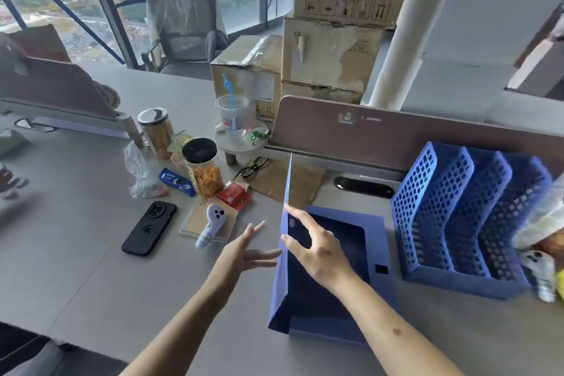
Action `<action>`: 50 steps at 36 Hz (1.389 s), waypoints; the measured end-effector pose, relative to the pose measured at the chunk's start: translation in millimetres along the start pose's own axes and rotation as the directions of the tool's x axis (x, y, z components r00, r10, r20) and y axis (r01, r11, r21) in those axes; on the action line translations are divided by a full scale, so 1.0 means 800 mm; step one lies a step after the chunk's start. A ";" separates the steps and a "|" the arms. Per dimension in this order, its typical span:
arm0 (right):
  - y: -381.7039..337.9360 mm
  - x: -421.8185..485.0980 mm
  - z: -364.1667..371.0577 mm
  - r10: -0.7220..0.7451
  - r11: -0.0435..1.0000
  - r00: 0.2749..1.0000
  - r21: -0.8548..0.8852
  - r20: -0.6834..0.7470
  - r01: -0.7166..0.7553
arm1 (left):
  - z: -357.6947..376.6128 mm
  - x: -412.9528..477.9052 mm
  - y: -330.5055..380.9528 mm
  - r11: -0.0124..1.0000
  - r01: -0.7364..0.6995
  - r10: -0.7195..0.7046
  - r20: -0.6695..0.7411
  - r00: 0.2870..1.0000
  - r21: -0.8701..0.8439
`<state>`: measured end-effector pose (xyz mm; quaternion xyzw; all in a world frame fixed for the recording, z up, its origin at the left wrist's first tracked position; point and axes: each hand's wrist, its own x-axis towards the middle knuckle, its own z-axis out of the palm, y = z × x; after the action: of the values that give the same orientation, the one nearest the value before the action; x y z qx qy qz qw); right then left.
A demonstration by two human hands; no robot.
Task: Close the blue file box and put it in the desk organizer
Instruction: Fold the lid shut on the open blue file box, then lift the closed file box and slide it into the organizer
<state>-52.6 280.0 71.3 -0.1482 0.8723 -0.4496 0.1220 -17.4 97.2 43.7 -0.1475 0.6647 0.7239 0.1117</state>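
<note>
The blue file box (375, 241) lies flat on the grey desk, open, with a dark inside. Its lid (287, 223) stands almost upright along the box's left side. My right hand (317, 244) reaches over the box, fingers spread, fingertips touching the lid's inner face. My left hand (247, 249) hovers just left of the lid, fingers apart, holding nothing. The blue mesh desk organizer (457, 217) with several upright slots stands right of the box.
Left of the box lie a black phone (149, 227), a ghost plush (212, 224) on a notebook, snack jars (203, 166), glasses (253, 166) and wrappers. A brown partition (396, 137) runs behind; cardboard boxes (329, 40) stack beyond it. Bags crowd the right edge.
</note>
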 end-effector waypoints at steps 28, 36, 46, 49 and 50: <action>0.209 -0.117 -0.059 0.545 0.836 0.797 0.236 -0.259 -0.496 | 0.113 0.090 -0.122 0.547 0.085 -0.079 -0.050 0.996 0.833; 0.229 -0.114 -0.059 0.626 0.763 0.757 0.347 -0.187 -0.545 | 0.128 0.098 -0.139 0.475 0.035 -0.028 -0.025 0.999 0.879; 0.253 -0.112 -0.051 0.694 0.658 0.714 0.479 -0.087 -0.581 | 0.144 0.102 -0.152 0.462 -0.001 -0.012 0.007 1.000 0.887; 0.259 -0.113 -0.050 0.706 0.642 0.705 0.486 -0.071 -0.594 | 0.148 0.101 -0.151 0.461 -0.005 -0.014 0.013 1.000 0.887; 0.261 -0.112 -0.049 0.709 0.637 0.702 0.489 -0.067 -0.596 | 0.149 0.101 -0.152 0.464 -0.009 -0.013 0.017 1.000 0.886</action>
<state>-14.0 457.7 -70.7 0.2693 0.7516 -0.5698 0.1946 -57.1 223.9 -89.6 -0.0617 0.9419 0.2768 0.1799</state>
